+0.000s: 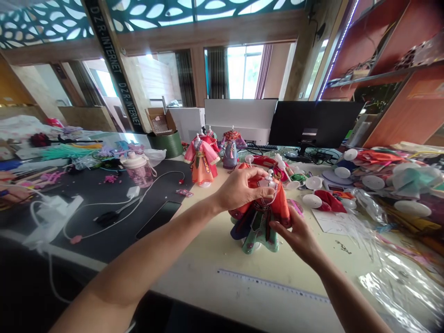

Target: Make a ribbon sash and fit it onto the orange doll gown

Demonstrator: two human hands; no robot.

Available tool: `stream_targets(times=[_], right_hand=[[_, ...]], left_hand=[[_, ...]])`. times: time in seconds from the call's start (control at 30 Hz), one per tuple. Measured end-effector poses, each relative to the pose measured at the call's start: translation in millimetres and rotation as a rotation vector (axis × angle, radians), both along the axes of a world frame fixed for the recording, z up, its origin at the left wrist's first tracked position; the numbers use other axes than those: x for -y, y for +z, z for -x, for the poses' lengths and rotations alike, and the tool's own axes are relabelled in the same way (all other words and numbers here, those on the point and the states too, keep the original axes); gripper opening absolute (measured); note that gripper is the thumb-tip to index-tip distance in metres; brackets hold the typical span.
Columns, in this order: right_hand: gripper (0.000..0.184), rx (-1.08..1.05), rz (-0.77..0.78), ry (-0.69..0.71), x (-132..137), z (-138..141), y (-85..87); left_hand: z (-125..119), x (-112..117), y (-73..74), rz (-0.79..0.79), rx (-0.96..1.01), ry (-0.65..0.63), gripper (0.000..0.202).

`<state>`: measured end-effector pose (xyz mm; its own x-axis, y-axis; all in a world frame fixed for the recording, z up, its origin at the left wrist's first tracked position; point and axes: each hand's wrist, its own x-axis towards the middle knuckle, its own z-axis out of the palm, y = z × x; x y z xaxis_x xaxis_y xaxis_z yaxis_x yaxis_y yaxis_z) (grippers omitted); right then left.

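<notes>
A small doll costume (261, 221) with an orange-red top and a green and purple skirt stands on a white mannequin stand on the cream table (208, 249). My left hand (241, 187) grips its upper part, fingers pinched at the collar. My right hand (298, 236) holds the lower right side of the dress, fingers curled on the fabric. Behind it stand finished costumes: a pink and orange one (201, 162) and a purple and red one (231, 148).
White round stands (312, 200) and piled fabrics (398, 180) lie at the right, with clear plastic bags (398, 273) in front. A phone (157, 218), cables, a pink bottle (138, 169) and a green tub (168, 142) sit on the left. Monitors (312, 122) stand behind.
</notes>
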<state>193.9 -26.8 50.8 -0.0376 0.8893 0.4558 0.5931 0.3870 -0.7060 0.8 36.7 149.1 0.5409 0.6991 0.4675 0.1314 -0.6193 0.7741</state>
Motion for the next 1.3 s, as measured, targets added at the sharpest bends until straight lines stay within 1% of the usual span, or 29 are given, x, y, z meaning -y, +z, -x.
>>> stream_targets(times=[0.13,0.23,0.37,0.43,0.53,0.6,0.67,0.77,0.87,1.03,1.17,1.3], right_hand=[[0.04,-0.042,0.081,0.028,4,-3,-19.3],[0.041,-0.088,0.142,0.041,8,-3,-30.1],[0.041,-0.092,0.209,-0.009,12,-4,-42.2],[0.041,-0.088,0.243,-0.018,13,-4,-46.7],[0.04,-0.119,0.281,0.034,15,-2,-50.2],[0.039,-0.154,0.295,0.075,16,-1,-51.0],[0.041,-0.177,0.287,0.092,16,0,-52.2],[0.045,-0.186,0.248,0.068,18,-1,-56.4],[0.043,-0.149,0.256,0.046,20,-3,-62.1],[0.041,-0.051,0.308,-0.019,23,-4,-70.5],[0.038,0.066,0.245,-0.039,24,-3,-79.0],[0.035,0.229,0.059,-0.041,25,1,-90.6]], left_hand=[[-4,-3,-3.0,-0.038,0.019,0.034,0.027],[-5,-4,-1.0,-0.063,0.013,0.065,0.022],[-3,-6,3.0,-0.043,-0.019,0.049,0.022],[-3,-7,3.0,-0.021,-0.02,0.018,0.024],[-2,-11,1.1,0.025,0.002,-0.016,0.023],[-2,-14,1.1,0.047,0.019,-0.011,0.022],[1,-20,4.2,0.052,0.021,0.013,0.022],[9,-31,16.3,0.098,0.065,0.027,0.019],[19,-48,34.8,0.189,0.15,0.031,0.015],[33,-79,63.7,0.249,0.115,0.185,0.009],[43,-106,78.6,0.197,0.127,0.295,0.008],[50,-131,93.7,0.064,0.129,0.396,0.008]])
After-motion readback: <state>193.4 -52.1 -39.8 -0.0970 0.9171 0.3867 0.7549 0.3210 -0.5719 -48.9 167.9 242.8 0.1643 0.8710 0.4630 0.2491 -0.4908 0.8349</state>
